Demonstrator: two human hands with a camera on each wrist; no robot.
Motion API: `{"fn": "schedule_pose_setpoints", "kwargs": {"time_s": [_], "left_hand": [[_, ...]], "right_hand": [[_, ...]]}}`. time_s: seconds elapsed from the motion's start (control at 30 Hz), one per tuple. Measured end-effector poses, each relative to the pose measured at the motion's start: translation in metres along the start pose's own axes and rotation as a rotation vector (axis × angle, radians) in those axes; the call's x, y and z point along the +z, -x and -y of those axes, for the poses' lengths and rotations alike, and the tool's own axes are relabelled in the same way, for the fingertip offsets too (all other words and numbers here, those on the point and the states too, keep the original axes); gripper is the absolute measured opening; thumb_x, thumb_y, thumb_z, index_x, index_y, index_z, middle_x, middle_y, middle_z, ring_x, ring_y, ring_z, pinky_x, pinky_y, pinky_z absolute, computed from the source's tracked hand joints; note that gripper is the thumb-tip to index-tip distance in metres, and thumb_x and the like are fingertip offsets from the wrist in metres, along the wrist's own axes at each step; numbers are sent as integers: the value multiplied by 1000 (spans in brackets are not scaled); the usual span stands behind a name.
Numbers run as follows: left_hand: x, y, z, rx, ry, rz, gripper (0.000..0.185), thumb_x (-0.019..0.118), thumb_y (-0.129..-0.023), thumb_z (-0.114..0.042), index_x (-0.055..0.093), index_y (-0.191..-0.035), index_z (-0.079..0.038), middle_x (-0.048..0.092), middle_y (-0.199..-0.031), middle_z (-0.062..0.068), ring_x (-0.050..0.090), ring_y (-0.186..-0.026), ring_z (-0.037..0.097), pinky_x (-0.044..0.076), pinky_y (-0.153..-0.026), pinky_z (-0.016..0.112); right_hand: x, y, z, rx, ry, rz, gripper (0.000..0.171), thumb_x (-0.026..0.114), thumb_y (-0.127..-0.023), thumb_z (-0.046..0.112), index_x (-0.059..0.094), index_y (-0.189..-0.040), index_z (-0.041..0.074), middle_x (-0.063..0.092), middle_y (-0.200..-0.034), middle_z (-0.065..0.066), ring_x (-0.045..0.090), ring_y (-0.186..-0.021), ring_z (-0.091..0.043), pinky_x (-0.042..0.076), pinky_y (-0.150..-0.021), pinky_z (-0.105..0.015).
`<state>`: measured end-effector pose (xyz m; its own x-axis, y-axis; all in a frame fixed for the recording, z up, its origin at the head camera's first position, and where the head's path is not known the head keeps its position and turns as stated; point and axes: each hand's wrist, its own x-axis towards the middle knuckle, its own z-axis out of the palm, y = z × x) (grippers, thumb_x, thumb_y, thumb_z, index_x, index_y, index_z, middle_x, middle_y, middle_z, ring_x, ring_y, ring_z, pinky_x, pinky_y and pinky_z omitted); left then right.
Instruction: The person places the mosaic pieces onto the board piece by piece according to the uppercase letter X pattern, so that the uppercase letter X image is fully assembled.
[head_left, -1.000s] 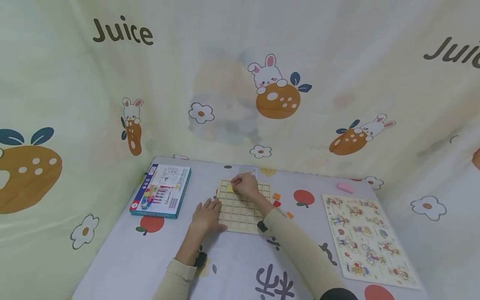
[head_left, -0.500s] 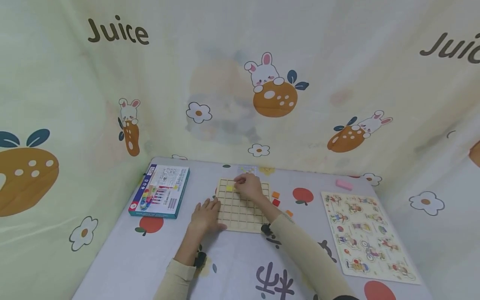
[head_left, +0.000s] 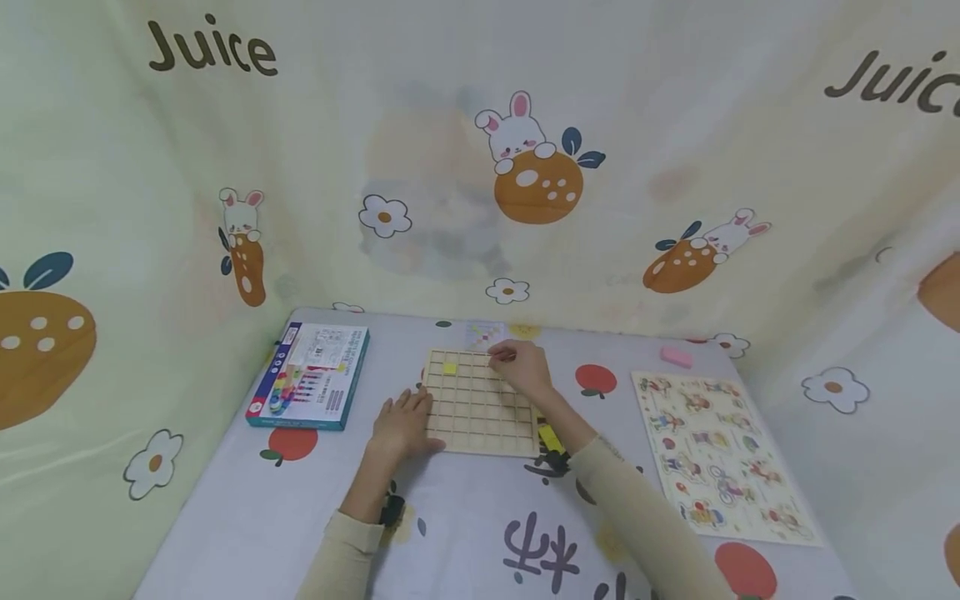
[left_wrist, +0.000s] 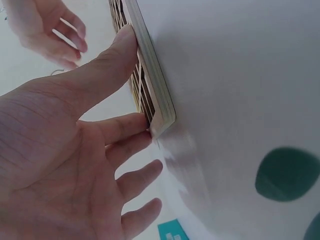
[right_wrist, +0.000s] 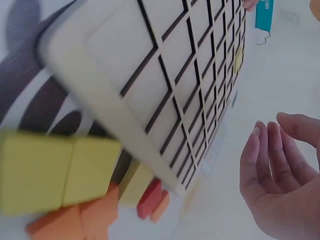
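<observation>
Hands [head_left: 401, 425] open, left touching grid board [head_left: 480, 402]

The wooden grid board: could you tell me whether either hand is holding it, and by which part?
The left hand steadies the wooden grid board at its near left corner with straight fingers. The right hand is open and holds nothing.

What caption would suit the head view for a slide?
Left hand steadies a wooden grid board holding one yellow tile; right hand hovers at its far edge.

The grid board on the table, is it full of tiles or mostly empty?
Mostly empty. The grid board shows one yellow tile near its far left corner; the other visible squares are bare.
</observation>
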<state>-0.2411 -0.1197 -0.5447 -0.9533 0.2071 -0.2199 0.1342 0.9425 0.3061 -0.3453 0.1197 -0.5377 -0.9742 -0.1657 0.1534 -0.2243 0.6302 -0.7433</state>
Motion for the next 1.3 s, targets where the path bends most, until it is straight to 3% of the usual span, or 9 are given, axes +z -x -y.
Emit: {"fn": "schedule_pose_setpoints", "kwargs": {"time_s": [0.43,0.67,0.87,1.3], "left_hand": [[4,-2,1,-10,8,-9,95,81,-87,-48,39,-160,-4,31,-169,16,23,-157,40,17,-128,61],[3,-1,1,3,5,-8,93,81,-88,-47,40,-159,-4,32,-169,16,24,-157,40,19,-127,61],[1,-2,1,-4,2,-9,93,81,-88,-47,39,-160,-4,31,-169,16,24,-157,40,18,-127,61],[0,-1,-1,-10,9,1,94,82,-87,-46,40,-159,-4,32,-168,16,24,-157,40,18,-127,61]], "right_hand": [[-29,25,-14,45,14,-20,17,78,-93,16,79,-110,12,78,-99,-1,74,-94,-22,62,-85,-43],[-36,37,-25,129,59,-11,23,77,-93,14,77,-115,8,77,-101,-3,72,-95,-22,61,-87,-41],[-43,46,-37,161,81,-18,21,79,-93,14,77,-113,12,76,-100,-2,71,-94,-21,62,-84,-39],[-54,61,-60,204,137,85,23,81,-87,8,78,-110,11,77,-98,-1,71,-91,-19,63,-81,-35]]}}
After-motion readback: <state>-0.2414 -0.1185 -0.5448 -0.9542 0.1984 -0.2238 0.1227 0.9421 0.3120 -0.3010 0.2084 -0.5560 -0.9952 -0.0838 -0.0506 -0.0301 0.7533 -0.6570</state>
